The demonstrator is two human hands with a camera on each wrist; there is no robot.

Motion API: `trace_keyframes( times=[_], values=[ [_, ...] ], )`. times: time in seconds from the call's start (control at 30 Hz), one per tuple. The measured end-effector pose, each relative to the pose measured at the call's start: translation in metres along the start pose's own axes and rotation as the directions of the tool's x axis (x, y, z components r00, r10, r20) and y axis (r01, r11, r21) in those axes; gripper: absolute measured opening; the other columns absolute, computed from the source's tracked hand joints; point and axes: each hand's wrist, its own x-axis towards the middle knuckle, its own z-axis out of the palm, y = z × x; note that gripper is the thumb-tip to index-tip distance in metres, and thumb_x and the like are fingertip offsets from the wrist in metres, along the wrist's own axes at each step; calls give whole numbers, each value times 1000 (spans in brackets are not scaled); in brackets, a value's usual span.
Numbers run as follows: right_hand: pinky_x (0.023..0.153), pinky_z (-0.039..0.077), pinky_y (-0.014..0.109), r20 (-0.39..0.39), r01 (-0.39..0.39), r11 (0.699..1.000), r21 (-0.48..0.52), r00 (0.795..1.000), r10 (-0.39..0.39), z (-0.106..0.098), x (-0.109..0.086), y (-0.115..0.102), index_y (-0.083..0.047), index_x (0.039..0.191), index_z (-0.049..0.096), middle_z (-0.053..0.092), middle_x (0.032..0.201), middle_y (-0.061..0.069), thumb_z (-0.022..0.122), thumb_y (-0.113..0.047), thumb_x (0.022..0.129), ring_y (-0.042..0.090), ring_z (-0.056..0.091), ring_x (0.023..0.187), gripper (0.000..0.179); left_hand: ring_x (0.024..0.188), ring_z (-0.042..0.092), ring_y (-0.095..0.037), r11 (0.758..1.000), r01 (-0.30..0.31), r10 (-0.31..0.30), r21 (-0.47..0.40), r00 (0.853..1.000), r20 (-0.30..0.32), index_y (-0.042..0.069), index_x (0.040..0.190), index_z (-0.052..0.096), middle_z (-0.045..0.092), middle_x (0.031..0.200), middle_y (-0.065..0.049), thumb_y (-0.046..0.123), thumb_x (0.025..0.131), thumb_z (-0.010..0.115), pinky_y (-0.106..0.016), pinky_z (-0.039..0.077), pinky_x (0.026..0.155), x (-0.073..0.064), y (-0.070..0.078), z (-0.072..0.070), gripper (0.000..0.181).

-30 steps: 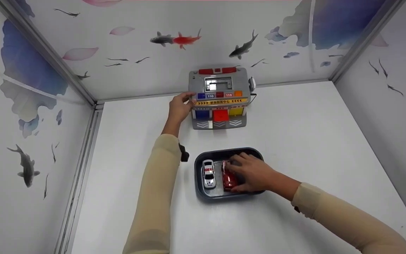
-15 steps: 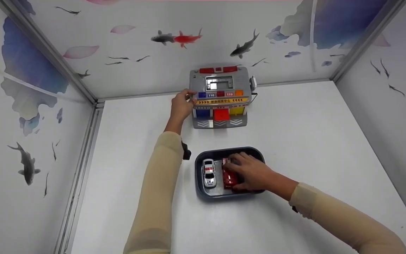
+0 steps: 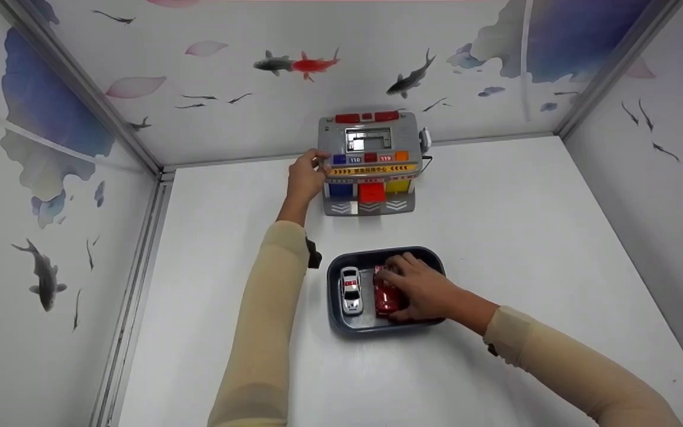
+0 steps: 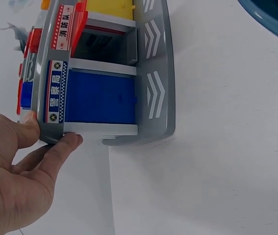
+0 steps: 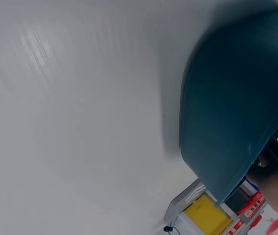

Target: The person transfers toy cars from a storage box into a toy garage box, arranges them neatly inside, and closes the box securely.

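Observation:
My left hand pinches the left corner of a grey toy garage's roof. In the left wrist view, its thumb lies on the roof edge, with fingers underneath and against the side. The garage's blue door is down, while the red middle door is raised over a dark bay. Reaching into a dark blue basin, my right hand grips a red toy car, thumb and fingers around it, partly covering it. A white toy police car lies on the basin's left side.
The garage stands at the back of the white table, close to the printed back wall. A cord and a white part show at its right side. Panels with fish prints enclose the left and right sides.

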Motion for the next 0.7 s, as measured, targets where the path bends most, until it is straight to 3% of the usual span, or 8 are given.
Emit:
trace_keyframes(
  times=[0.2, 0.4, 0.7],
  values=[
    [116, 54, 56, 3, 2, 1000, -26, 1000, -2, -1, -2, 0, -24, 156, 56, 53, 154, 13, 93, -53, 85, 32, 52, 136, 85, 154, 57, -29, 1000, 9, -9, 6, 1000, -4, 20, 136, 71, 64, 161, -10, 17, 111, 67, -46, 53, 121, -1, -2, 2, 25],
    [113, 55, 58, -15, 10, 1000, -6, 1000, -10, -7, -5, 0, -24, 155, 56, 52, 156, 14, 93, -52, 85, 34, 53, 137, 84, 154, 57, -29, 1000, 21, -21, -1, 1000, 4, 20, 137, 70, 63, 162, -10, 15, 111, 66, -45, 53, 121, -2, -1, 2, 26],
    [104, 60, 51, -151, 85, 996, 4, 985, -83, -33, -2, 6, -21, 154, 58, 55, 152, 12, 98, -47, 80, 30, 55, 127, 88, 151, 60, -31, 999, 1, 0, 32, 1000, -20, 20, 137, 71, 66, 157, -12, 16, 111, 67, -47, 54, 119, -4, 4, 2, 27]
  ],
)
